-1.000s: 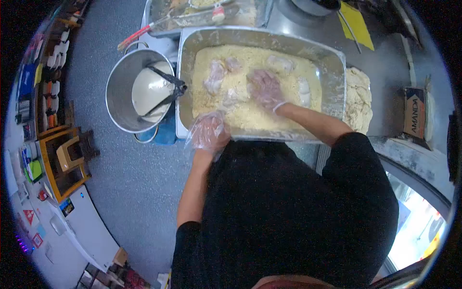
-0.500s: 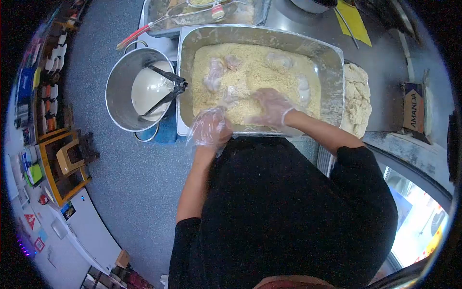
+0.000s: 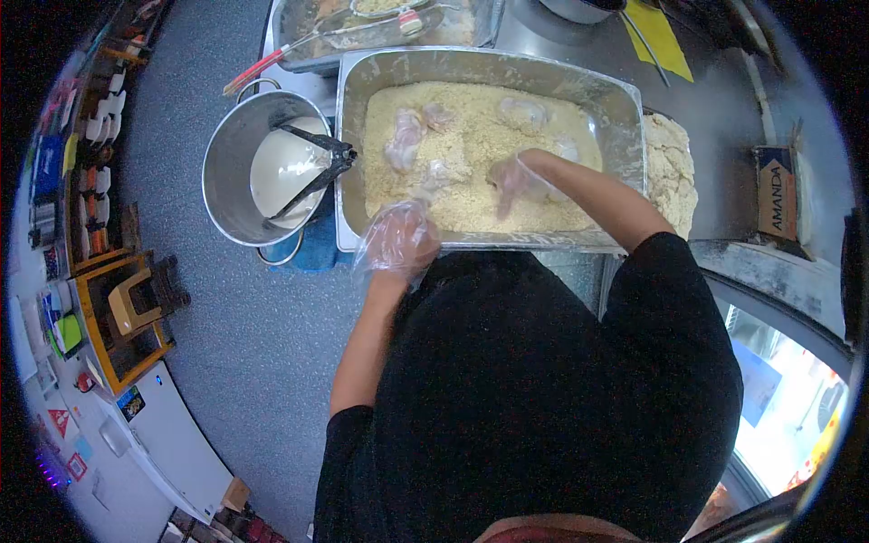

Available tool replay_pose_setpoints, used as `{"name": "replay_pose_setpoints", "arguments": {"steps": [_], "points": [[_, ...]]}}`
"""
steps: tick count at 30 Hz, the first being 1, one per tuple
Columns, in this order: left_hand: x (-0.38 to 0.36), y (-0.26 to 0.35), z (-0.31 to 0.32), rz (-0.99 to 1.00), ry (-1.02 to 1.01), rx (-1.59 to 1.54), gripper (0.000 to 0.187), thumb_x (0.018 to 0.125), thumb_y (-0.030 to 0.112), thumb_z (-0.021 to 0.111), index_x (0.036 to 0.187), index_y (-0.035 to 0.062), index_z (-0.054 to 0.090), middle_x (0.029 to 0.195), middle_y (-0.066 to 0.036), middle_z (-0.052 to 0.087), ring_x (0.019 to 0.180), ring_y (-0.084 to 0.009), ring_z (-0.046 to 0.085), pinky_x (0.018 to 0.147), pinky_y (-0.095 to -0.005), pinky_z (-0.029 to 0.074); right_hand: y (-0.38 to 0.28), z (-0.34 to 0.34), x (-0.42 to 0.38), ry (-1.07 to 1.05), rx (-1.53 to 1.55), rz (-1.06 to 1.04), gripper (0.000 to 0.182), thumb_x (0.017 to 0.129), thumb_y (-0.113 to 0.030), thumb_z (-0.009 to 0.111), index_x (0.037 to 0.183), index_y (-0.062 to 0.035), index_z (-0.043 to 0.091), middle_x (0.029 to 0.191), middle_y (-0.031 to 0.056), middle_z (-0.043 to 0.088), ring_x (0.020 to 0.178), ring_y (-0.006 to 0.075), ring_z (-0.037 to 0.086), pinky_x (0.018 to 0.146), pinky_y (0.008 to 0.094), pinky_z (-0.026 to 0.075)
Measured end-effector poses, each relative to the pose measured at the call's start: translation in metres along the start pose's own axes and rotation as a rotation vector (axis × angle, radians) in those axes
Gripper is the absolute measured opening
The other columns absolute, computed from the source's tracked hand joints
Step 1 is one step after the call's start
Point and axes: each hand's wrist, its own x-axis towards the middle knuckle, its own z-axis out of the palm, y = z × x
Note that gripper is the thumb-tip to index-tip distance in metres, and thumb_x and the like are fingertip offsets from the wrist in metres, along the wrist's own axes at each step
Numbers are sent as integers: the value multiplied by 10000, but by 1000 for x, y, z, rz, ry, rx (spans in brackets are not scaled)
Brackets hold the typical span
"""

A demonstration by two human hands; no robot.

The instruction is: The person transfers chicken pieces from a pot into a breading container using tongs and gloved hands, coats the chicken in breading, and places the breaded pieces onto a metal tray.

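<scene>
R gloved hand [image 3: 511, 184] was fingers-down in flour mix [image 3: 471, 127], grip unclear (blur); raw meat pcs [image 3: 405, 140] lay nearby in same steel pan [image 3: 625, 149]. L gloved hand [image 3: 398, 240], grip also unclear, sat at near rim, prob. bracing. Tongs' [image 3: 342, 157] joint hung over pot [image 3: 226, 172] rim, prob. to stay clear of white liquid [image 3: 276, 181].

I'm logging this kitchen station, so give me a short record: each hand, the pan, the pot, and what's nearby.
left hand: gloved in clear plastic, at pan's near left corner; grip unclear
right hand: gloved, fingers down at the crumbs
pan: metal, holding yellowish crumbs and several pale pieces, probably meat
pot: left of pan, whitish liquid inside, black V-shaped utensil leaning in
right of pan: lumpy pale mass; farther right, AMANDA box
</scene>
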Motion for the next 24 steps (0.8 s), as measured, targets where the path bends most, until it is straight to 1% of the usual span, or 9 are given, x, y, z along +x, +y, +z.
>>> {"name": "replay_pose_setpoints", "arguments": {"steps": [2,5,9,12,15,17,18,20,24], "points": [[-2,-2,1,-1,-73,82,199,723,125,580,913,101,635,750,-151,622,698,-342,607,652,-452,488,-1,-5,9,-39,-359,-77,883,566,-440,824,1216,46,477,1195,226,542,1100,340,534,868,446,461],[-3,-1,-1,-21,-40,36,199,724,136,580,911,100,637,764,-156,623,707,-341,607,659,-452,488,15,-14,9,-42,-532,-270,822,545,-364,847,1184,30,511,1158,217,566,1053,345,562,848,444,469],[0,3,-3,-54,-38,52,200,722,135,583,911,96,635,779,-153,627,711,-344,605,660,-454,486,-24,-3,-25,-93,-727,2,821,498,-295,868,1177,9,521,1125,194,588,1041,341,568,862,418,468],[7,7,-14,-23,-51,18,206,721,123,586,919,93,636,781,-140,630,720,-346,604,663,-461,485,-11,-3,-24,138,-701,-99,754,488,-263,863,1124,0,553,1063,181,613,980,332,593,839,424,472],[10,9,-19,-95,-195,-4,203,722,110,590,919,101,637,784,-130,629,739,-344,604,669,-454,485,3,-8,-40,384,-660,-157,548,597,-333,804,1018,-42,607,984,142,640,911,317,613,799,412,470],[8,8,-9,-56,-57,57,164,689,165,618,831,86,635,752,-159,631,670,-347,605,623,-463,493,2,-1,-69,775,-655,-339,424,681,-367,744,959,-70,625,896,118,646,839,314,613,784,430,476],[4,5,-4,-54,-59,54,164,689,165,618,831,86,635,752,-159,631,670,-347,605,623,-463,493,5,7,-72,775,-652,-335,424,681,-367,744,959,-70,625,896,118,646,839,314,613,784,430,476],[-4,-3,5,-3,1,63,184,729,101,588,907,104,635,787,-140,624,738,-341,600,664,-445,483,9,24,-75,1030,-470,-400,365,718,-390,708,914,-92,629,895,103,642,832,300,604,786,436,468],[4,7,-6,20,54,21,174,736,110,576,896,94,643,775,-153,625,724,-345,601,654,-457,481,25,63,-98,966,-495,-323,385,736,-400,693,955,-88,635,926,128,642,869,318,606,806,426,467]]}}
